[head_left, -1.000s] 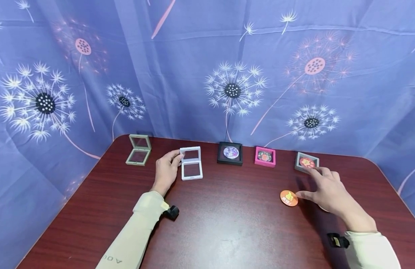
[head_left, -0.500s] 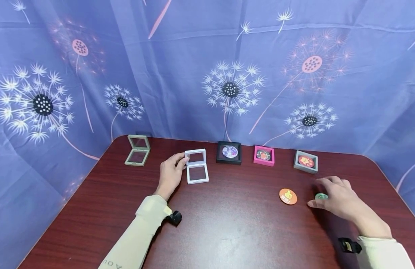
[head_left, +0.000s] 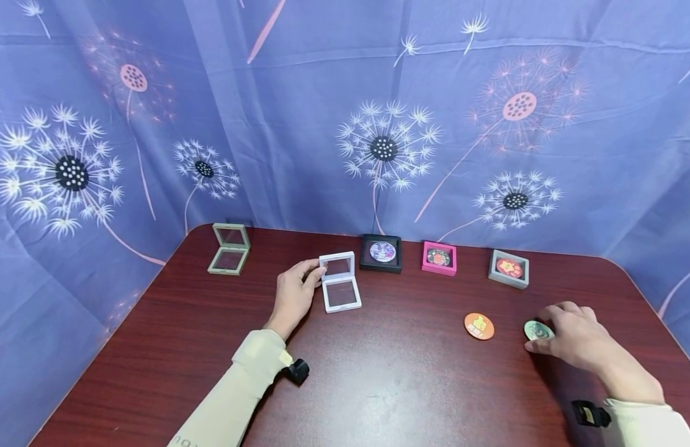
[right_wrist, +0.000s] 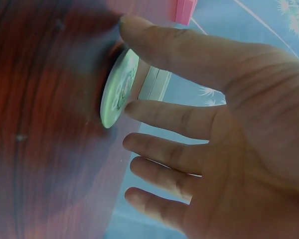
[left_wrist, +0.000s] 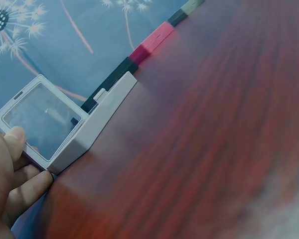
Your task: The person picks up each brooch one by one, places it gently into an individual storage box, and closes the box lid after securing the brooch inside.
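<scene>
My left hand [head_left: 296, 295] pinches the raised lid of a white display case [head_left: 342, 294] between thumb and fingers. That case stands unfolded on the table, a clear pane in each half; the left wrist view shows the thumb [left_wrist: 15, 142] on the lid's frame. Over at the right, my right hand [head_left: 579, 338] hovers around a round green pin badge [head_left: 537, 331] lying on the table. Its thumb and fingers are spread in the right wrist view, with the badge [right_wrist: 119, 89] near their tips and no grip visible. An orange badge [head_left: 479, 326] lies left of it.
Along the back of the table [head_left: 401, 360] stand a black case [head_left: 397, 263], a pink case [head_left: 439, 269] and a grey case [head_left: 509, 281], each with a badge inside. An unfolded green case [head_left: 229, 261] is at the back left. A blue dandelion curtain [head_left: 300, 124] hangs behind.
The left hand has slid the white case to the right and slightly nearer. My right hand has moved from near the grey case, right and nearer, to the green badge, now more exposed.
</scene>
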A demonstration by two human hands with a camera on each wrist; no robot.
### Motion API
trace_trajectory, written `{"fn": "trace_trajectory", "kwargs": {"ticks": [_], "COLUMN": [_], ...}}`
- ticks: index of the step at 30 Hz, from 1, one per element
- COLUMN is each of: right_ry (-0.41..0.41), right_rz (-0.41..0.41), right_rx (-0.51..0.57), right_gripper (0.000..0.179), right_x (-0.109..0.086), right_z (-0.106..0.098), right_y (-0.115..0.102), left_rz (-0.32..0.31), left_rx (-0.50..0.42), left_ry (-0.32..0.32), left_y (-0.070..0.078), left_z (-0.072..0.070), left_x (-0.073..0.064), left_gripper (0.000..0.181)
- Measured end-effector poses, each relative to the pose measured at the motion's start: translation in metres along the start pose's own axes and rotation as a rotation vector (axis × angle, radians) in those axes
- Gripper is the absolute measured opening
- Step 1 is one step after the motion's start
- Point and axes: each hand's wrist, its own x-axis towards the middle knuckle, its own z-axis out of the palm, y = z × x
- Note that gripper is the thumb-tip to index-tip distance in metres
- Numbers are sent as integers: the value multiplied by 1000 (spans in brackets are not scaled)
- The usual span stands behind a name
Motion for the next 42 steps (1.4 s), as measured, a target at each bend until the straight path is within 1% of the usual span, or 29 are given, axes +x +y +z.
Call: {"fn": "trace_trajectory", "kwargs": {"ticks": [5,12,18,27,31,34,37,38,41,42], "right_ry": [-7,-15,3,21,28,30,37,41,66,80], "right_rz": [10,23,12,1,2,4,8,9,8,5], "right_rx": [-10,-24,-29,-23,-15,-8,-5,-5,-6,-6], "right_gripper": [57,53,47,41,41,41,42,42,43,43], "right_x": [-2,-4,-4,-4,-4,-4,-4,-4,-4,-4], "right_z": [0,-1,2,1,1,2,3,3,2,1], "right_y": [4,8,8,5,6,6,6,6,4,3], "left_rz": [-6,5,20,48,70,66,24,8,-33,-34], "left_rx": [-8,-21,-18,20,23,-6,-8,9,100,131], "left_ry": [-17,-24,-33,-40,-54,-105,-179,-208,-308,-344], "left_y": [2,5,8,10,10,10,8,7,4,3], "left_z": [5,10,14,15,14,12,6,4,-2,-4], "left_x": [-4,-9,-14,-14,-13,-13,-13,-13,-12,-11], "left_gripper": [19,18,15,13,18,32,53,61,82,88]}}
